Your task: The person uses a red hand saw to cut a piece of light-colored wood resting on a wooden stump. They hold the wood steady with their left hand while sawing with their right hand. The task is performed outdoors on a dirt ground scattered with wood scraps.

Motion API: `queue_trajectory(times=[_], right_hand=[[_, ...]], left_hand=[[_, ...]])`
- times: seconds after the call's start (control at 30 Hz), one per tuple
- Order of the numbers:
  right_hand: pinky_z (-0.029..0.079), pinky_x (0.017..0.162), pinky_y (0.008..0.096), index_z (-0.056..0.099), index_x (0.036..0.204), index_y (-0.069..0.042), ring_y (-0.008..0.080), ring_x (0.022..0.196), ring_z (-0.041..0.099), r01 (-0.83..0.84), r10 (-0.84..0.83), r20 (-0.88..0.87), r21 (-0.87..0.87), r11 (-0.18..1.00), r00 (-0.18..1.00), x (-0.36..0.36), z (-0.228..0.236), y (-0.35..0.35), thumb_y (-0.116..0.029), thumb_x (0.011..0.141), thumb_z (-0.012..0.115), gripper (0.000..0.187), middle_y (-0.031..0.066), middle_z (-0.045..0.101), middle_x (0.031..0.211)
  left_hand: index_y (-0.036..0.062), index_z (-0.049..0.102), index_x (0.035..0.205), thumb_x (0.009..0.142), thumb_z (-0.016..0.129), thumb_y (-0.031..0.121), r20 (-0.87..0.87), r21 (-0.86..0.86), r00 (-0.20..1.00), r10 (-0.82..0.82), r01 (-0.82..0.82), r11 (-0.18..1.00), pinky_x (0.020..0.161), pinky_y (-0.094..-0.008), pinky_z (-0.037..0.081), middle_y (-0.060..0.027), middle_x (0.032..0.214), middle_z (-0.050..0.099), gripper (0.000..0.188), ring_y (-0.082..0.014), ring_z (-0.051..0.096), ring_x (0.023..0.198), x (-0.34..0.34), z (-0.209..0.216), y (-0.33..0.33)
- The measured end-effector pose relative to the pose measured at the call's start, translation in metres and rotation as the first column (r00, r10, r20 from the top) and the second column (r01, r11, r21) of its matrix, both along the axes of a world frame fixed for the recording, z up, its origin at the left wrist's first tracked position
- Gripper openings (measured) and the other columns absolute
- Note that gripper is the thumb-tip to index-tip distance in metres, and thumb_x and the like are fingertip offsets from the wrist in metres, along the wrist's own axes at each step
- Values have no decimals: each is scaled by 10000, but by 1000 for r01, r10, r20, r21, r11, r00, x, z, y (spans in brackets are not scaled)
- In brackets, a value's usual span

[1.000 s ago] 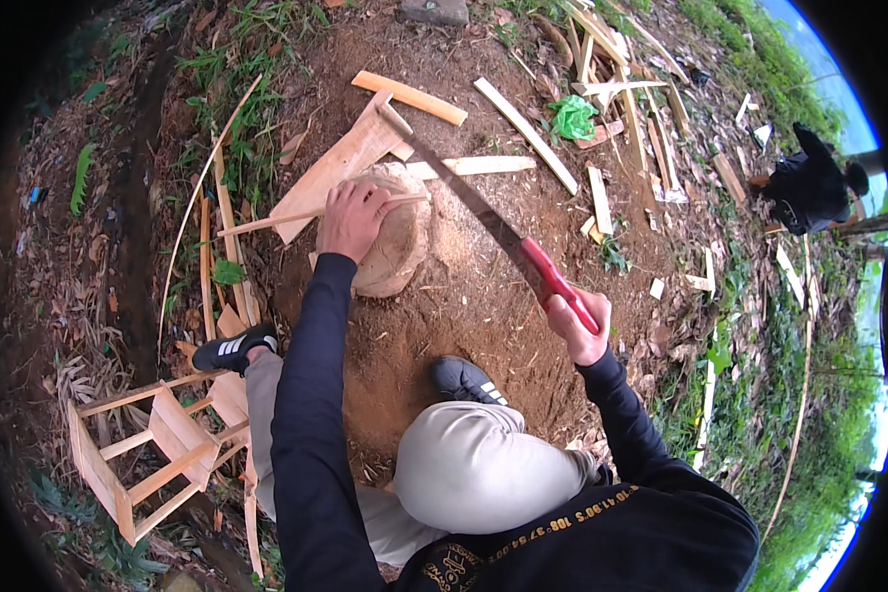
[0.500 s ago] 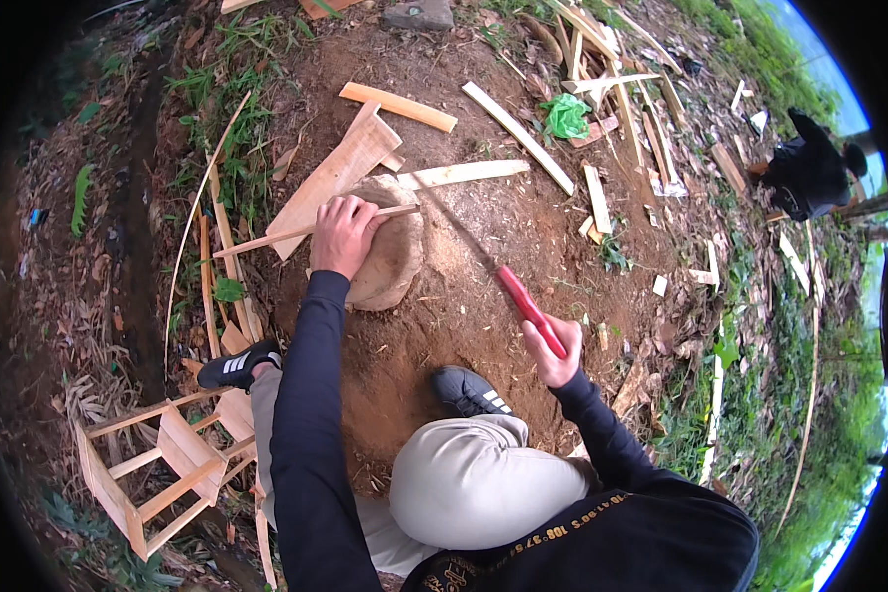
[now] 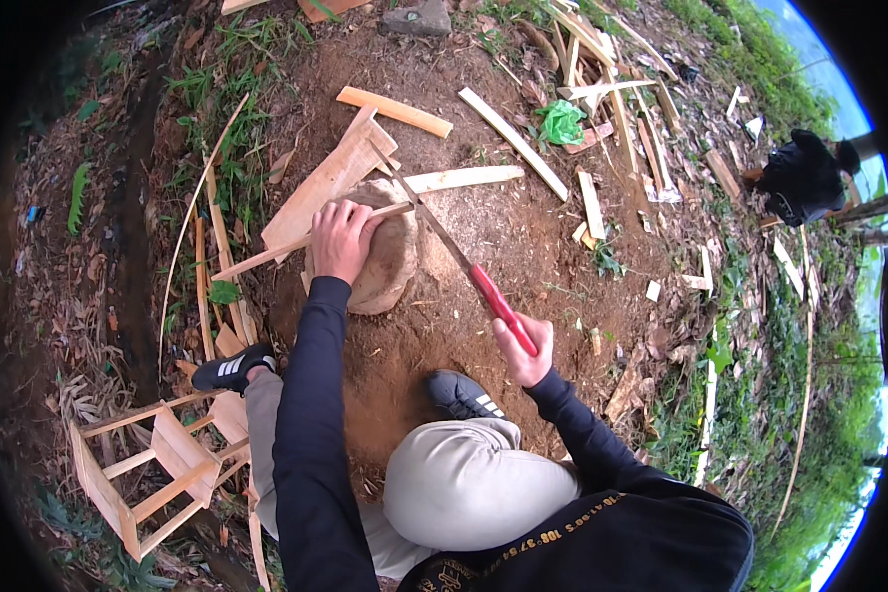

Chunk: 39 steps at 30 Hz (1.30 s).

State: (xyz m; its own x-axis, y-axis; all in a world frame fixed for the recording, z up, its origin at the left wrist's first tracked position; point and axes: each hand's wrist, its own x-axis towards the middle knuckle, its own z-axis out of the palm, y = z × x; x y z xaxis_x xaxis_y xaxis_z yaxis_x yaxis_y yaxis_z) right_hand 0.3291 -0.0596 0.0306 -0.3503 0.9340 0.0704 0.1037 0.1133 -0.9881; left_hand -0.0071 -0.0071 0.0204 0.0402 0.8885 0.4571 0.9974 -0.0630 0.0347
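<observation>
My left hand (image 3: 340,242) is closed over a thin wooden strip (image 3: 266,256), pressing it onto the top of a round wood stump (image 3: 390,259). The strip's right end juts a little past the stump's edge. In my right hand (image 3: 525,350) is the red handle of a handsaw (image 3: 451,245). Its narrow blade slants up and left, crossing the strip near that right end. The blade's tip reaches over a broad wooden board (image 3: 331,178) that lies beyond the stump. Pale sawdust covers the soil right of the stump.
A small wooden frame with shelves (image 3: 173,464) lies at lower left. Loose strips, such as a long pale one (image 3: 513,143), lie on the soil. A wood pile and a green plastic bag (image 3: 562,122) are at upper right. A dark-clothed person (image 3: 804,178) is at far right.
The saw and my right hand have moved up and to the left, so more of the blade now extends past the strip. My left hand stays on the strip.
</observation>
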Motion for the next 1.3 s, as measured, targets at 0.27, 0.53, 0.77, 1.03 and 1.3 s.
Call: queue_trajectory(times=[0.27, 0.53, 0.77, 1.03, 1.3], right_hand=[[345, 428, 285, 622, 753, -3, 69, 426, 434, 3, -3, -3, -28, 1000, 1000, -5, -2, 4, -209, 932, 678, 278, 4, 470, 491], [335, 445, 282, 653, 817, 11, 59, 462, 419, -12, 14, 20, -67, 998, 1000, -9, -1, 5, -213, 954, 649, 262, -2, 460, 515], [337, 459, 269, 658, 849, 25, 48, 484, 438, 6, -7, -3, -77, 997, 1000, -9, -7, 4, -223, 951, 656, 268, -7, 476, 528], [343, 460, 251, 660, 844, 16, 36, 500, 445, 43, -76, -153, -208, 977, 985, -18, 5, -1, -205, 961, 650, 250, -35, 515, 559], [332, 461, 246, 670, 883, 26, 21, 521, 413, 56, -71, -119, -123, 991, 990, -30, 9, -3, -198, 965, 651, 239, -48, 487, 560]], left_hand=[[99, 626, 928, 935, 623, 307, 12, 10, 1000, -8, 8, 1000, 764, -419, 406, -69, 913, 570, 208, -285, 551, 914, 0, 2, 2], [103, 630, 925, 953, 602, 335, 58, 15, 998, 25, -26, 1000, 763, -419, 405, -70, 901, 570, 235, -280, 553, 909, 2, -2, -1], [120, 612, 902, 957, 594, 342, 46, 62, 999, 13, -16, 998, 778, -423, 412, -51, 877, 556, 229, -272, 540, 894, 2, -4, 0], [103, 615, 904, 943, 612, 324, 25, 26, 999, 31, -32, 999, 748, -418, 396, -64, 891, 565, 224, -289, 543, 890, -1, -4, 0], [100, 622, 916, 930, 631, 314, 56, 43, 998, 12, -14, 999, 746, -413, 390, -71, 882, 557, 214, -288, 543, 880, 2, -4, -1]])
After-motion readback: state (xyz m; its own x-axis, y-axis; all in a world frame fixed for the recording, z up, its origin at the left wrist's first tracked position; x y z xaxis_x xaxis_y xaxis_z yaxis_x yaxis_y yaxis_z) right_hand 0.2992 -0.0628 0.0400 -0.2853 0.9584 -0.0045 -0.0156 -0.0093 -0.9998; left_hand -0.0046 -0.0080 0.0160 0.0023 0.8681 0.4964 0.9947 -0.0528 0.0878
